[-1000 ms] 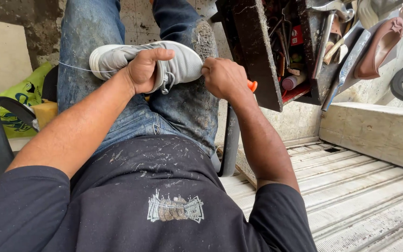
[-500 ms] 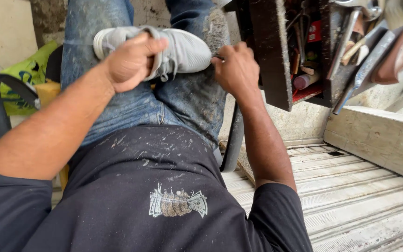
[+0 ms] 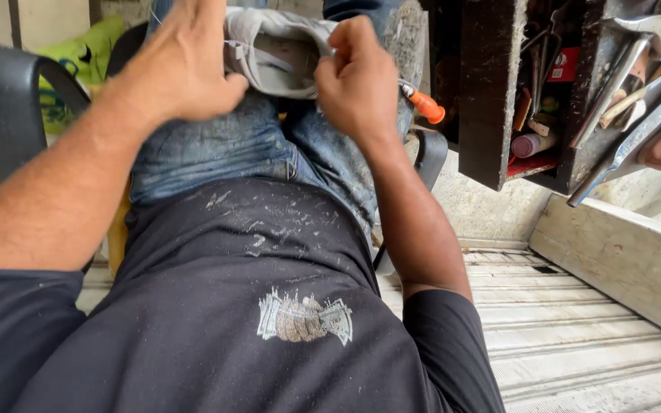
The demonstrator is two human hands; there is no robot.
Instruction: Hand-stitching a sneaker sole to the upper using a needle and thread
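A grey sneaker [image 3: 273,53] lies across my lap on worn blue jeans [image 3: 216,145]. My left hand [image 3: 181,65] grips its left end with the fingers curled over it. My right hand [image 3: 357,80] is closed beside the shoe's right edge around a tool with an orange handle [image 3: 427,107] that sticks out to the right. A thin thread [image 3: 239,47] runs across the shoe's side. The toe of the shoe is cut off by the top of the picture.
I sit in a black plastic chair [image 3: 13,95]. A dark wooden box [image 3: 545,92] crowded with metal tools hangs at the right. A green bag [image 3: 78,53] lies behind the chair. Pale floor boards [image 3: 575,329] and a concrete ledge [image 3: 621,260] fill the lower right.
The shoe and both hands have come nearer and higher in view. My left hand slid along the shoe, and my right hand closed in against the shoe's right edge.
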